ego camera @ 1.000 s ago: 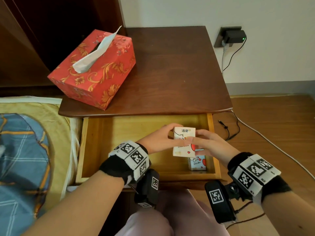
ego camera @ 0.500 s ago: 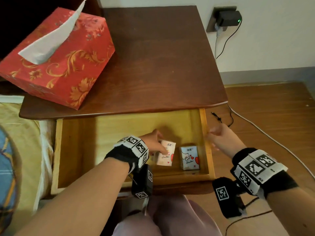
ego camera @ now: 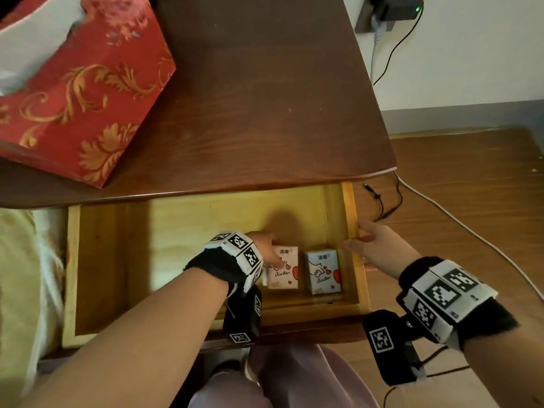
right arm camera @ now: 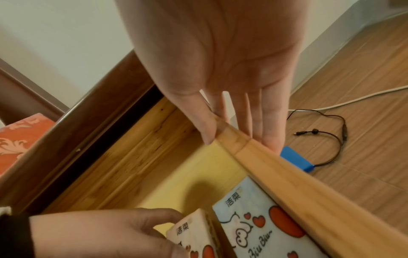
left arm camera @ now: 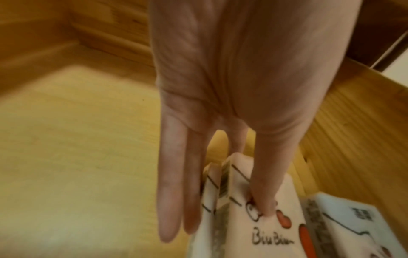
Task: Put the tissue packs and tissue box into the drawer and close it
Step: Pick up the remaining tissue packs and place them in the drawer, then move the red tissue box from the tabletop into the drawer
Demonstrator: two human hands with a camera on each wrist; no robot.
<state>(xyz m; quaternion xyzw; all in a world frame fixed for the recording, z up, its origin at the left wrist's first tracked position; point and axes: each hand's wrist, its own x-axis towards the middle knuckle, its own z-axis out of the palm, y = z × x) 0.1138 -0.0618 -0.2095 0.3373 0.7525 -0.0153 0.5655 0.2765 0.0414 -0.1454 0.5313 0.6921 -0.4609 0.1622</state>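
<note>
Inside drawer [ego camera: 350, 219], two tissue packs [ego camera: 323, 272]; left hand [ego camera: 265, 245] pinches one, right hand [ego camera: 374, 245] fingers straight.

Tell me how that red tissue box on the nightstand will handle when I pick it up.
The red tissue box is probably light for its bulk. Its cardboard sides look likely to dent if squeezed, so two hands may suit it. The loose tissue sticking out the top is floppy; don't lift by it.

A home bedroom: a wooden nightstand [ego camera: 265, 98] stands beside a bed [ego camera: 26, 275], charger [ego camera: 391, 8] plugged in.
</note>
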